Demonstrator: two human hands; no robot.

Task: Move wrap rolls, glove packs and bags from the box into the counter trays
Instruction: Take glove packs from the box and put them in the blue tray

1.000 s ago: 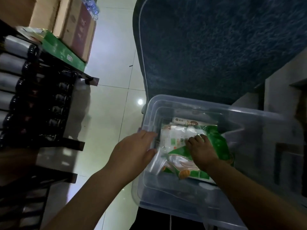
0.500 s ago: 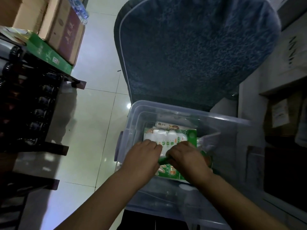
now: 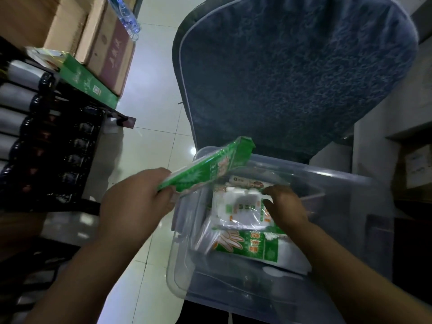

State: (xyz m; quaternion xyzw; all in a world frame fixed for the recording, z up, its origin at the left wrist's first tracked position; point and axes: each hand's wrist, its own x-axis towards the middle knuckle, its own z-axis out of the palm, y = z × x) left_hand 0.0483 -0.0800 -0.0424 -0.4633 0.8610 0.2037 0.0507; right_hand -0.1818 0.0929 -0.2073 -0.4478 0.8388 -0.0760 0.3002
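While the left hand (image 3: 138, 202) grips one end of a long green wrap-roll box (image 3: 205, 168), tilted above the clear plastic box (image 3: 350, 230), the right hand (image 3: 286, 208) pinches a glove pack (image 3: 240, 206) lying inside, atop another green pack (image 3: 247, 246).

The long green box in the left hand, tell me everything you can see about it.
The long green box is slim and looks like printed cardboard, with white and red markings too blurred to read. The left hand grips its near end, so it tilts up and away over the clear plastic bin rim. Its far end flap looks slightly open.
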